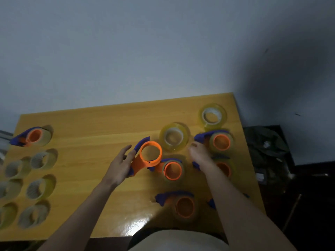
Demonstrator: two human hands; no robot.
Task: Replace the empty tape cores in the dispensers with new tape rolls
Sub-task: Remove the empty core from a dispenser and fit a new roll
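Note:
My left hand holds an orange and purple dispenser by its handle, just above the table. Its orange ring carries no roll or core. My right hand hovers beside a new clear tape roll, fingers loosely curled and holding nothing; the hand is blurred. A second new roll lies farther back right. Several dispensers loaded with tape lie around the right hand: one at back right, one in the middle, and one near the front. Another is partly hidden under my right wrist.
Several empty tape cores lie in rows on the left part of the yellow wooden table. One more loaded dispenser sits at the far left. A wall stands right behind the table, and dark clutter lies beyond its right edge.

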